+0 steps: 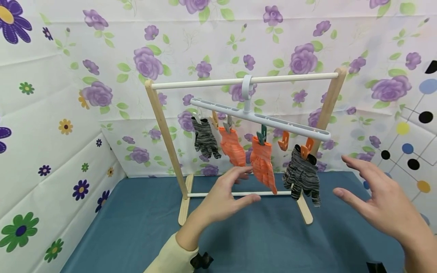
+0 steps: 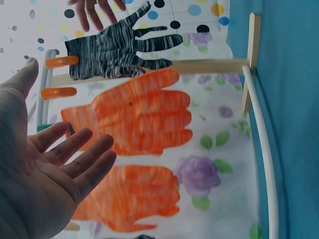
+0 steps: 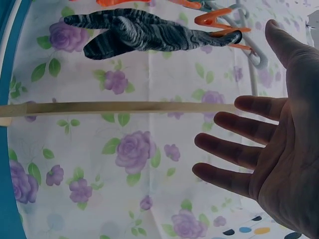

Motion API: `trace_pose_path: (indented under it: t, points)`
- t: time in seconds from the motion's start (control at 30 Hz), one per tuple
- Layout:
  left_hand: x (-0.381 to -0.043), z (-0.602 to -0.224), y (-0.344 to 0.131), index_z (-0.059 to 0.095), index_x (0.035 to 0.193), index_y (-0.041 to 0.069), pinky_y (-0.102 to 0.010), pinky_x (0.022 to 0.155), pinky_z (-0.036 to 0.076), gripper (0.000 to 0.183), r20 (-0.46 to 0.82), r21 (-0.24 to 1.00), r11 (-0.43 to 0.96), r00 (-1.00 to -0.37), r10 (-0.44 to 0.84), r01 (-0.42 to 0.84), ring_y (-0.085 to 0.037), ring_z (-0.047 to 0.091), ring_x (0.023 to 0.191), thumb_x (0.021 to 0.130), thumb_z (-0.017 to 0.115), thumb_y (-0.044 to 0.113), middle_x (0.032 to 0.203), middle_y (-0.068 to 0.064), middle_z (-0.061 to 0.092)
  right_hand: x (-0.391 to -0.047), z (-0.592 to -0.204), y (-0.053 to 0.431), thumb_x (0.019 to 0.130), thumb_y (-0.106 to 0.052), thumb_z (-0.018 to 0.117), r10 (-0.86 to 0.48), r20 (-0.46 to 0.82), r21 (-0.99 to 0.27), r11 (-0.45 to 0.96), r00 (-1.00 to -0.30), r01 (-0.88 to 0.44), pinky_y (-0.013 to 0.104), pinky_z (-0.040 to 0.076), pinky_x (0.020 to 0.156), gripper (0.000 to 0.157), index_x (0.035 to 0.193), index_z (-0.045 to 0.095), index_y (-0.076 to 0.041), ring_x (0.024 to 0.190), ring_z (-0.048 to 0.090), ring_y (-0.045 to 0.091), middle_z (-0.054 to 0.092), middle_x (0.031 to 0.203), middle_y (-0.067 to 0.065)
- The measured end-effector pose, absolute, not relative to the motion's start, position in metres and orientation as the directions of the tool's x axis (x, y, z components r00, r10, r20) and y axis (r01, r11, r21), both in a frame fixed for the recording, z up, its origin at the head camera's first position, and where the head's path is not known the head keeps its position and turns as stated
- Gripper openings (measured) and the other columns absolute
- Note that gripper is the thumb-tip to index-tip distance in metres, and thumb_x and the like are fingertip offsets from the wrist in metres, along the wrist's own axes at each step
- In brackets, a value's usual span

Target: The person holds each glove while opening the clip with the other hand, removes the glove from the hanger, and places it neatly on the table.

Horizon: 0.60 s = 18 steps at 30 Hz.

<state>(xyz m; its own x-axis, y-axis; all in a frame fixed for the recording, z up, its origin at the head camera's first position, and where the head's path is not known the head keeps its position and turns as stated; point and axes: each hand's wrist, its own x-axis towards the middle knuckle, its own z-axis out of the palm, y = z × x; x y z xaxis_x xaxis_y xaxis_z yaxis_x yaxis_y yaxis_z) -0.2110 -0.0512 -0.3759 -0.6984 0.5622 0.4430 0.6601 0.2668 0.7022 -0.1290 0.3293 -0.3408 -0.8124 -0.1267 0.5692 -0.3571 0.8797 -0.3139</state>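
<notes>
A small wooden drying rack (image 1: 164, 129) stands on a blue tabletop (image 1: 136, 227). From its white top bar hangs a pale clip hanger (image 1: 259, 117) carrying several gloves on pegs: a striped grey glove (image 1: 205, 140) at the left, two orange gloves (image 1: 232, 146) (image 1: 263, 163) in the middle, and another striped grey glove (image 1: 302, 176) at the right. My left hand (image 1: 227, 193) is open, fingers straight, just in front of the lower orange glove (image 2: 144, 114). My right hand (image 1: 372, 193) is open too, spread to the right of the striped glove (image 3: 144, 32), touching nothing.
An empty orange peg (image 1: 284, 141) hangs between the orange glove and the right striped glove. Floral-patterned walls (image 1: 68, 113) close in the left and back sides. The rack's wooden feet (image 1: 184, 204) and low white crossbar (image 1: 218, 194) lie near my left hand.
</notes>
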Motion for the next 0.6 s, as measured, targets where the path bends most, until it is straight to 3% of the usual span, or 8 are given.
trace_pose_path:
  t: [0.13,0.17,0.27,0.37,0.53,0.6]
  points:
    - [-0.215,-0.375,-0.038,0.048,0.159,0.015,-0.043,0.106,0.052,0.069,0.461,0.717,0.207,-0.676,0.576,0.665,-0.021,0.06,0.133,0.099,0.079,0.033,0.151,-0.006,0.056,-0.13,-0.339,0.323,0.088,-0.025,0.09,-0.134,0.596,-0.315,0.868,-0.792,-0.384,0.067,0.047,0.081,0.088,0.163,0.045,-0.016,0.123,0.056,0.046,0.054,0.149,0.024]
    - [-0.215,-0.375,-0.035,0.049,0.158,0.015,-0.043,0.106,0.052,0.068,0.46,0.724,0.195,-0.675,0.577,0.661,-0.023,0.06,0.132,0.099,0.079,0.032,0.151,-0.007,0.056,-0.13,-0.339,0.322,0.088,-0.024,0.09,-0.133,0.601,-0.319,0.864,-0.788,-0.389,0.06,0.049,0.086,0.087,0.162,0.046,-0.017,0.123,0.057,0.044,0.055,0.149,0.023]
    - [-0.217,-0.374,-0.026,0.05,0.157,0.014,-0.042,0.107,0.052,0.066,0.456,0.745,0.166,-0.675,0.58,0.646,-0.026,0.061,0.132,0.1,0.079,0.031,0.15,-0.006,0.057,-0.132,-0.338,0.318,0.088,-0.02,0.09,-0.134,0.626,-0.338,0.841,-0.768,-0.422,0.031,0.047,0.1,0.083,0.16,0.049,-0.018,0.121,0.059,0.039,0.058,0.147,0.019]
    - [-0.218,-0.373,-0.018,0.051,0.156,0.015,-0.04,0.108,0.051,0.063,0.457,0.762,0.137,-0.676,0.578,0.632,-0.025,0.061,0.132,0.101,0.078,0.031,0.147,-0.005,0.059,-0.135,-0.336,0.313,0.088,-0.016,0.09,-0.136,0.653,-0.35,0.818,-0.745,-0.456,0.0,0.03,0.096,0.081,0.158,0.052,-0.019,0.123,0.06,0.027,0.062,0.145,0.014]
    - [-0.219,-0.372,-0.004,0.05,0.157,0.018,-0.035,0.11,0.049,0.062,0.461,0.784,0.092,-0.675,0.577,0.614,-0.02,0.059,0.134,0.102,0.076,0.028,0.147,-0.005,0.059,-0.139,-0.333,0.306,0.087,-0.011,0.09,-0.139,0.676,-0.368,0.787,-0.723,-0.496,-0.001,0.033,0.097,0.079,0.157,0.054,-0.02,0.121,0.056,-0.002,0.065,0.141,0.011]
    - [-0.22,-0.372,0.001,0.05,0.157,0.018,-0.033,0.11,0.049,0.061,0.466,0.786,0.078,-0.671,0.577,0.613,-0.02,0.059,0.134,0.103,0.075,0.027,0.149,-0.004,0.058,-0.14,-0.332,0.304,0.088,-0.01,0.089,-0.139,0.68,-0.375,0.778,-0.72,-0.504,0.0,0.034,0.097,0.078,0.157,0.054,-0.019,0.121,0.054,-0.008,0.065,0.141,0.011]
